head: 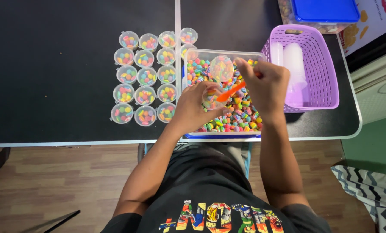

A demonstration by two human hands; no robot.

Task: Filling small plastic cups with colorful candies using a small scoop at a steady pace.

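Candy-filled small cup [211,97] sits in the left hand [193,110], held just above the clear bin [193,56] of mixed coloured sweets near the front edge of the desk [50,86]; its hinged clear lid [221,68] stands open and tilts up behind it.

Far left, the black desk is bare down to its pale rim. Next come the filled cups [145,77], small clear tubs with lids shut, each holding bright round sweets, set in three neat columns of five, with two more at the top beside the bin's corner. They stand close together, just left of the bin.

The left hand's fingers are wrapped around the small cup from below and the side, clamped on it. The bin beneath is a clear rectangular tub with a blue base, piled with pink, yellow, green, orange and blue sweets.

The right hand [266,84] is closed on the handle of an orange spoon [231,92], whose bowl reaches left to the mouth of the small cup. The two hands are near each other, not touching.

Right of the bin stands a purple basket [326,73] holding stacks of empty clear cups [293,60]. Behind it, at the top edge, lies a box with a blue lid [324,9].
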